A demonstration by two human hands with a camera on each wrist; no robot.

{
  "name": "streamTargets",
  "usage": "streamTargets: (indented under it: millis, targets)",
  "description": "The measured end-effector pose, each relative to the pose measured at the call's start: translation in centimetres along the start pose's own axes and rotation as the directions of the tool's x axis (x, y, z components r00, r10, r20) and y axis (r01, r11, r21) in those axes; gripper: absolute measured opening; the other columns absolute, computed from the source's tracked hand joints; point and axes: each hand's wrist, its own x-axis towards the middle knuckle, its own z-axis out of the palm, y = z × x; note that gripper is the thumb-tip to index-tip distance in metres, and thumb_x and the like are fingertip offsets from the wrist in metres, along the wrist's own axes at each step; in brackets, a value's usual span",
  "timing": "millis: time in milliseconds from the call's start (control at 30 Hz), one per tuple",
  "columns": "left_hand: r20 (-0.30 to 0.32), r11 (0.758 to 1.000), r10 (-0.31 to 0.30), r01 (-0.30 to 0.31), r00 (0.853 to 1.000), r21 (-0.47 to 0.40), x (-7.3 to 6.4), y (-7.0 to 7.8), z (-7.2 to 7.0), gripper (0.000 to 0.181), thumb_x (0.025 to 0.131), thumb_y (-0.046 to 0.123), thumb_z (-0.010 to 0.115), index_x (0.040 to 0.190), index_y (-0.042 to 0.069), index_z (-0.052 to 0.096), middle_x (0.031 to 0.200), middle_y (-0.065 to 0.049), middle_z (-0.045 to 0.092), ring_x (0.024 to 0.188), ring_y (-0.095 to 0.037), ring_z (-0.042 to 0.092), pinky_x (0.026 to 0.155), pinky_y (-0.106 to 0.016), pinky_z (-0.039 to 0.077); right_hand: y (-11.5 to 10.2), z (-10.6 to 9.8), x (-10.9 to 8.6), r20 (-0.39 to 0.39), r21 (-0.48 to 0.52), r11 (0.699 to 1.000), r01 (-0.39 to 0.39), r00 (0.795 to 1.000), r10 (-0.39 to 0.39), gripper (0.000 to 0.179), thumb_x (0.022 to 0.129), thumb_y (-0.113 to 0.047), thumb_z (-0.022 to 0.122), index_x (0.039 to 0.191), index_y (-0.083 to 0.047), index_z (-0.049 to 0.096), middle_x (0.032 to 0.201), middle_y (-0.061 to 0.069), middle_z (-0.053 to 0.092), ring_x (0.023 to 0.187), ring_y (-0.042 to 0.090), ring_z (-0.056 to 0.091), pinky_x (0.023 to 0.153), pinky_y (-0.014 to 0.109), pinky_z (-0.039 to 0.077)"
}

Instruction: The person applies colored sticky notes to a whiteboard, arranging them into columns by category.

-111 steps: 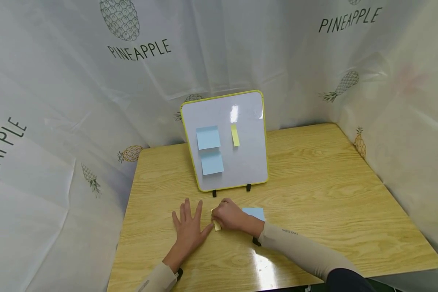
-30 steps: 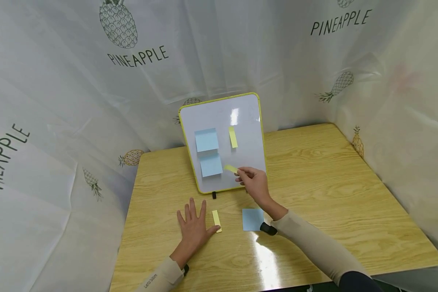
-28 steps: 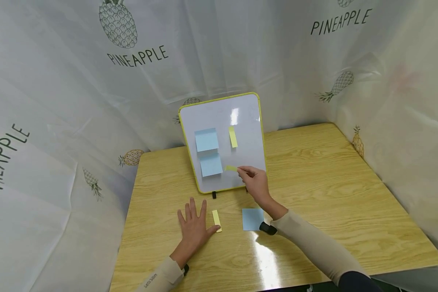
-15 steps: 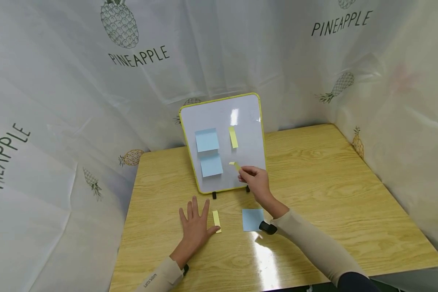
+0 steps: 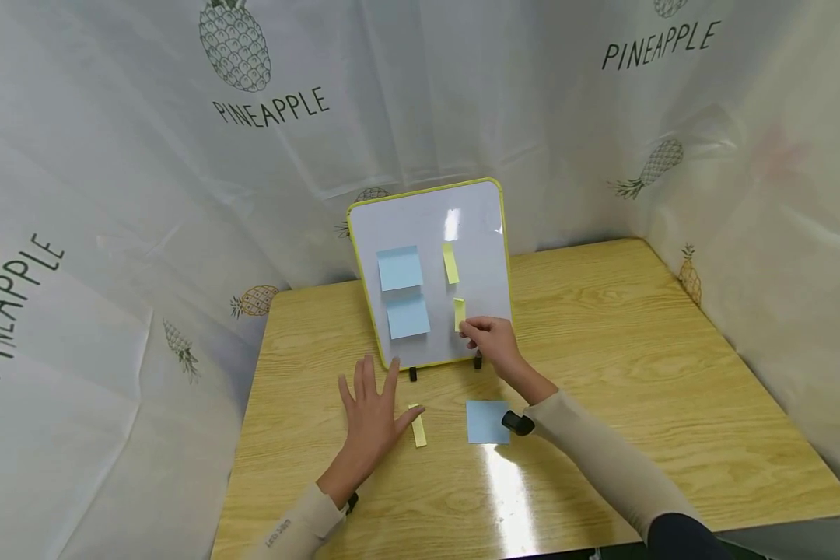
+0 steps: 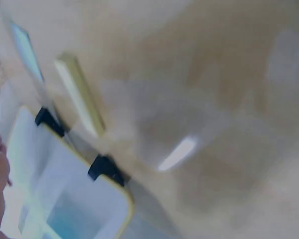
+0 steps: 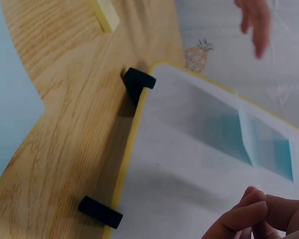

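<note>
My right hand (image 5: 497, 342) pinches the lower end of a narrow yellow sticky note (image 5: 459, 311), whose top end meets the whiteboard (image 5: 392, 222). In the right wrist view the thumb and fingers (image 7: 259, 209) are drawn together close to the board, and the note is hidden. My left hand (image 5: 372, 424) is spread with straight fingers over the table, its thumb across the top end of a yellow sticky-note pad (image 5: 419, 434). Another yellow note (image 5: 450, 263) sticks higher on the board. Left of it are an upper blue note (image 5: 400, 269) and a lower blue note (image 5: 408, 317).
The yellow-rimmed board leans back on black feet (image 5: 412, 374) near the rear of the wooden table (image 5: 637, 350). A square blue sticky-note pad (image 5: 486, 422) lies by the right wrist's black camera (image 5: 517, 422). Pineapple-print sheeting (image 5: 532, 93) surrounds the table's back and sides.
The right hand has carried a yellow note from the pad up to the board, turning it from sideways to upright. The left hand has just shifted forward, its thumb sliding towards the pad's far end.
</note>
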Motion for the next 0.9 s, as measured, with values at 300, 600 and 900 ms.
streamTargets:
  millis: [300,600,900]
  targets:
    - [-0.046,0.999,0.013,-0.014,0.999,-0.032,1.7,-0.1,-1.3,0.1,0.08,0.063,0.071,0.157,0.017,0.028,0.159,-0.03,0.018,0.147,-0.045,0.017,0.109,-0.074,0.012,0.3,-0.3,1.9,0.104,-0.137,0.99,-0.017,0.994,0.031,0.028,0.096,-0.028,0.066,0.101,-0.002,0.076,0.089,0.011,0.073,0.066,0.015,0.056,0.058,0.031,0.046]
    - [-0.138,0.999,0.045,-0.047,0.989,-0.015,3.6,0.1,-1.3,0.1,0.081,0.061,0.072,0.158,0.018,0.025,0.161,-0.03,0.013,0.148,-0.046,0.017,0.107,-0.076,0.015,0.2,-0.2,2.7,0.128,-0.155,0.988,-0.017,0.991,0.037,0.029,0.096,-0.03,0.064,0.102,-0.003,0.075,0.094,0.016,0.072,0.066,0.015,0.055,0.056,0.03,0.043]
    - [-0.14,0.997,0.048,-0.055,0.989,-0.049,5.2,0.7,-1.6,0.096,0.085,0.06,0.069,0.158,0.018,0.024,0.16,-0.031,0.014,0.149,-0.045,0.013,0.108,-0.077,0.012,0.6,-0.1,2.9,0.116,-0.142,0.989,-0.047,0.991,0.064,0.028,0.096,-0.028,0.065,0.099,-0.001,0.075,0.09,0.012,0.072,0.065,0.014,0.055,0.055,0.027,0.041]
